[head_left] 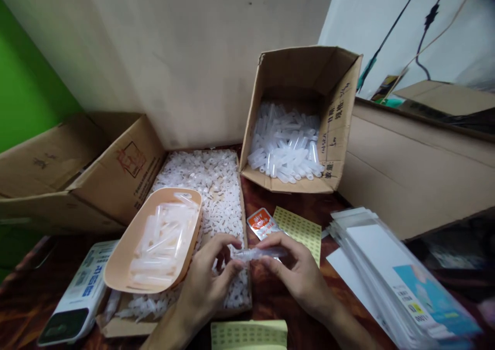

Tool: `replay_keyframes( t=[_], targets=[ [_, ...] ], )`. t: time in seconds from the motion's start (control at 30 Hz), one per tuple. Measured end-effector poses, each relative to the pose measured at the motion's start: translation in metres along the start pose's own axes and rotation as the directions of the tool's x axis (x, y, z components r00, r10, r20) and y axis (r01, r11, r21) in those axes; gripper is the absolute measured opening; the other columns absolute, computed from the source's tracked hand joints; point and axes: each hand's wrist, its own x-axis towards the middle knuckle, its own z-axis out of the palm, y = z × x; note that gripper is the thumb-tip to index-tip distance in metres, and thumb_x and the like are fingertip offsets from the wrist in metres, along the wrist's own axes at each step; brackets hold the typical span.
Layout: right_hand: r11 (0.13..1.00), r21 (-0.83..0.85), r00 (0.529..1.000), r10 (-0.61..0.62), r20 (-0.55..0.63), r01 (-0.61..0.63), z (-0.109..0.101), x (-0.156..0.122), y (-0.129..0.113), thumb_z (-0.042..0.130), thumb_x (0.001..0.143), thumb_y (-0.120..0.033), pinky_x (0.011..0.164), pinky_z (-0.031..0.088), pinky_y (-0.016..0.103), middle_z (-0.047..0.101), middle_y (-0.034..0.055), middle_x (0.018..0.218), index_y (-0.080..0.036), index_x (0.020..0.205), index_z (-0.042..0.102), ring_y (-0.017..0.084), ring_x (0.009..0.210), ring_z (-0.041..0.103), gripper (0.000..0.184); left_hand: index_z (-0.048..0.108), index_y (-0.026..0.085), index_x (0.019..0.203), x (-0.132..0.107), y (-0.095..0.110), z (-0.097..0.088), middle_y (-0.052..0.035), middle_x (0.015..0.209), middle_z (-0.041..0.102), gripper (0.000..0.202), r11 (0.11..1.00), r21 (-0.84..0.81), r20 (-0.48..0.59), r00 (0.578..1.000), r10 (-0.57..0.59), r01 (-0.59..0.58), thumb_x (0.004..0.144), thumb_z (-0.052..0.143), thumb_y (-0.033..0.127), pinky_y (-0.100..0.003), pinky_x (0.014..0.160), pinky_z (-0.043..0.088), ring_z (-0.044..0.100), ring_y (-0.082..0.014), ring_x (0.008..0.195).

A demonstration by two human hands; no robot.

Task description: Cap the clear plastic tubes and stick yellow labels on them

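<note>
Both of my hands hold one small clear plastic tube [260, 253] level above the dark wooden table. My left hand [209, 283] pinches its left end with thumb and fingers. My right hand [297, 270] grips its right part. Just behind my left hand lies a flat cardboard tray [242, 195] full of small white plastic caps. A peach plastic scoop tray [127, 252] with several clear tubes rests on the left part of that tray.
A tilted open carton [340, 133] of clear tubes stands behind. Yellow label sheets [299, 229] [249, 334], an orange sachet [261, 222], a stack of printed clear bags [390, 272], a white device [77, 298] and cartons [77, 169] [417, 164] surround my hands.
</note>
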Motion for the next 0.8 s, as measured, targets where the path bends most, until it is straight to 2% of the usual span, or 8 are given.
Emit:
replay_keyframes(
  t=[0.1,0.17,0.3,0.37,0.5,0.6,0.7,0.8],
  targets=[
    [0.998,0.016,0.998,-0.061,0.001,0.061,0.002,-0.001,0.001,0.070,0.093,-0.032,0.081,0.050,0.029,0.071,0.0040,0.095,-0.023,0.097,0.071,0.021,0.092,0.066,0.009,0.062,0.019,0.069,-0.002,-0.001,0.002,-0.0002,0.059,0.060,0.041,0.996,0.090,0.076,0.997,-0.029,0.022,0.103,0.047,0.037,-0.024,0.052,0.038,0.057,-0.0138,0.054],
    [0.997,-0.004,0.996,-0.083,0.010,0.083,0.002,-0.001,0.002,0.069,0.094,-0.032,0.081,0.051,0.029,0.072,0.0039,0.094,-0.023,0.097,0.071,0.021,0.090,0.067,0.009,0.059,0.019,0.066,-0.002,-0.001,0.004,-0.0001,0.058,0.061,0.042,0.991,0.130,0.105,0.994,-0.031,0.018,0.104,0.046,0.032,-0.024,0.053,0.039,0.058,-0.0134,0.054],
    [0.994,-0.080,0.997,-0.078,-0.014,0.077,0.000,-0.001,0.003,0.071,0.093,-0.035,0.069,0.050,0.025,0.072,0.0020,0.085,-0.023,0.096,0.073,0.017,0.077,0.067,0.012,0.067,0.020,0.096,-0.001,-0.001,0.004,-0.0032,0.089,0.073,0.015,0.997,0.068,0.136,0.990,0.029,-0.039,0.100,0.055,0.026,-0.023,0.074,0.049,0.068,-0.0166,0.082],
    [0.991,-0.070,0.993,-0.115,-0.032,0.113,0.000,0.000,0.004,0.072,0.093,-0.032,0.069,0.051,0.024,0.072,0.0015,0.086,-0.024,0.096,0.073,0.017,0.078,0.067,0.009,0.066,0.020,0.106,-0.001,-0.002,0.002,-0.0045,0.098,0.074,0.014,0.996,0.052,0.145,0.988,0.062,-0.070,0.100,0.054,0.026,-0.025,0.081,0.049,0.068,-0.0182,0.091],
    [0.966,-0.019,0.966,-0.259,-0.017,0.259,0.002,0.002,0.005,0.071,0.092,-0.020,0.079,0.055,0.027,0.074,0.0018,0.094,-0.026,0.097,0.070,0.018,0.089,0.071,0.008,0.063,0.019,0.079,-0.002,-0.004,0.002,-0.0019,0.071,0.065,0.033,0.983,0.180,0.112,0.993,0.022,-0.042,0.104,0.047,0.034,-0.026,0.062,0.043,0.060,-0.0176,0.067],
    [0.935,-0.082,0.938,-0.346,0.003,0.345,0.003,0.002,0.003,0.070,0.092,-0.015,0.079,0.056,0.028,0.076,0.0030,0.094,-0.026,0.099,0.072,0.019,0.087,0.072,0.013,0.057,0.018,0.068,-0.002,-0.003,0.003,-0.0001,0.063,0.060,0.040,0.981,0.192,0.116,0.993,0.000,-0.022,0.105,0.044,0.027,-0.025,0.060,0.039,0.056,-0.0153,0.062],
    [0.963,-0.120,0.968,-0.246,-0.036,0.241,0.006,-0.001,0.002,0.069,0.094,-0.024,0.061,0.054,0.025,0.073,0.0023,0.075,-0.023,0.098,0.075,0.017,0.066,0.070,0.008,0.063,0.016,0.087,-0.003,-0.001,0.005,-0.0017,0.078,0.065,0.014,0.987,0.125,0.104,0.991,0.085,-0.098,0.099,0.055,0.017,-0.023,0.069,0.045,0.061,-0.0151,0.074],
    [0.993,0.103,0.998,0.059,-0.020,-0.057,0.010,-0.004,0.005,0.065,0.097,-0.040,0.036,0.040,0.019,0.062,-0.0023,0.055,-0.019,0.092,0.073,0.010,0.037,0.052,0.023,0.061,0.013,0.104,-0.004,-0.003,0.006,-0.0069,0.094,0.068,0.011,0.953,0.137,0.090,0.962,0.259,-0.270,0.097,0.056,0.008,-0.026,0.081,0.047,0.062,-0.0176,0.089]
  ],
)
